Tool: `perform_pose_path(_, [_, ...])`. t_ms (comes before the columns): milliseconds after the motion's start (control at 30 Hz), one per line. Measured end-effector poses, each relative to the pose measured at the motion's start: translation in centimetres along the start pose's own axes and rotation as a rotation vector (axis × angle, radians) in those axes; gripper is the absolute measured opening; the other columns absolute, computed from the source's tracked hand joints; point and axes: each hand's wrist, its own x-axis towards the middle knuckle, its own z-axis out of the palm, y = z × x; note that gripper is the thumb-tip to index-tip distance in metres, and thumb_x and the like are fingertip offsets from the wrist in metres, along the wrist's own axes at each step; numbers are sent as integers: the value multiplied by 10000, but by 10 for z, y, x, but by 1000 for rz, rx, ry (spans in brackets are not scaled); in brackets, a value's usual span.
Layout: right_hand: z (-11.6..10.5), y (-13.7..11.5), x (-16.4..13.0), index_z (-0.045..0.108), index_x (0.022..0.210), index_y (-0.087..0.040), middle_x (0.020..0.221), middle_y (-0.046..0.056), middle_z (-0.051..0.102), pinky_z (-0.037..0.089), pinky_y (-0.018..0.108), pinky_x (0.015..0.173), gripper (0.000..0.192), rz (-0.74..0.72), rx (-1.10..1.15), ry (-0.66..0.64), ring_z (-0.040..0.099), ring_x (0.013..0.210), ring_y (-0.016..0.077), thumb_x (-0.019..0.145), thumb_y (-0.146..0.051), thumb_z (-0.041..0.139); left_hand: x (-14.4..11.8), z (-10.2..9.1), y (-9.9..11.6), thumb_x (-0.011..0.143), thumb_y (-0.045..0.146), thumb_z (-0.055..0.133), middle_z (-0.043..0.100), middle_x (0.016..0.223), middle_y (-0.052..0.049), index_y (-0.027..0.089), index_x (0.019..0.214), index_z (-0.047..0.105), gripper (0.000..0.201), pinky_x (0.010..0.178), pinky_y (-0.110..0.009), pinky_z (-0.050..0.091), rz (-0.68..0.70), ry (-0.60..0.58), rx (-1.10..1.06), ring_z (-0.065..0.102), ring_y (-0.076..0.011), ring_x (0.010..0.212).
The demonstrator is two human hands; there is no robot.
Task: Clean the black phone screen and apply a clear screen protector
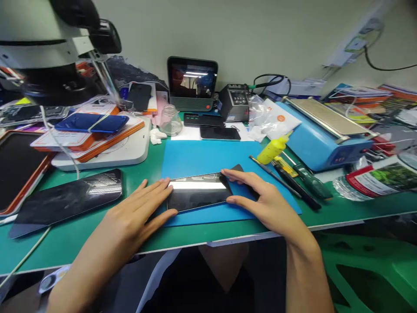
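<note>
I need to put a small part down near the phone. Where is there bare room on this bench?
The blue mat is bare behind the phone, up to the dark phone. Green table shows between mat and white base. Right of the mat, yellow bottle and screwdrivers crowd it.

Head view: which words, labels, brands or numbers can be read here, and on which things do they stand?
None can be read.
White packet: orange round logo, too blurred.
Bottle label: print too small.
Orange-edged boxes: print blurred.
Small screen: only glare.
Phone between the left hand and right hand: no text shows.
</note>
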Motion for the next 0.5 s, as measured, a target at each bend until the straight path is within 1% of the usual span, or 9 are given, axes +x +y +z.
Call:
perform_pose_path(33, [0, 0, -1, 645, 1513, -380, 1478, 32, 701, 487, 490, 1228, 596, 1, 4, -4, 639, 1391, 293, 951, -499, 799, 2, -2, 0, 1149, 262, 429, 726, 1421, -219, 110, 1428, 618, 370, 1090, -593, 613, 85, -8, 70, 718, -358, 1311])
perform_pose_path(100, [-1, 0, -3, 636, 1522, -385, 1469, 30, 694, 489, 479, 1218, 624, -1, 12, -13, 637, 1382, 288, 933, -474, 824, 5, -7, 0, 1126, 133, 335, 734, 1385, -245, 84, 1394, 640, 409, 991, -563, 668, 231, -30, 190, 736, -384, 1255])
perform_pose_path(167, [-1, 1, -5, 621, 1537, -381, 1476, 33, 681, 477, 470, 1225, 655, -14, 28, -19, 622, 1393, 282, 924, -451, 840, 7, -10, 1, 1098, 82, 310, 737, 1367, -257, 64, 1434, 617, 456, 935, -535, 690, 294, -55, 263, 753, -391, 1212])
perform_pose_path(233, [0, 3, -6, 604, 1551, -383, 1487, 31, 667, 460, 460, 1238, 656, -28, 51, -21, 606, 1407, 270, 937, -439, 831, 6, -9, 2, 1090, 83, 328, 729, 1389, -241, 81, 1556, 528, 508, 943, -526, 690, 287, -67, 292, 756, -388, 1210])
perform_pose_path(300, [0, 5, -7, 589, 1561, -390, 1490, 24, 658, 448, 445, 1244, 655, -32, 67, -24, 600, 1408, 256, 950, -434, 822, 4, -6, 2, 1097, 120, 380, 703, 1448, -204, 134, 1675, 394, 578, 1021, -508, 662, 249, -72, 286, 746, -368, 1243])
perform_pose_path(367, [0, 8, -8, 583, 1568, -390, 1481, 19, 658, 449, 431, 1240, 658, -35, 75, -28, 601, 1402, 249, 955, -425, 820, 2, -2, 1, 1116, 198, 432, 671, 1495, -192, 139, 1721, 303, 621, 1110, -452, 611, 241, -82, 262, 745, -339, 1256])
perform_pose_path(433, [0, 9, -8, 584, 1568, -386, 1470, 18, 663, 455, 421, 1233, 655, -40, 82, -28, 606, 1396, 246, 958, -414, 820, 0, 0, -1, 1128, 270, 466, 639, 1529, -203, 99, 1721, 288, 642, 1187, -400, 533, 244, -97, 251, 741, -316, 1267])
perform_pose_path(500, [1, 11, -8, 584, 1567, -385, 1464, 18, 666, 462, 416, 1226, 653, -49, 93, -25, 609, 1394, 245, 958, -404, 821, -2, 1, -3, 1129, 302, 490, 603, 1569, -203, 83, 1715, 300, 653, 1252, -380, 442, 238, -112, 254, 717, -304, 1309])
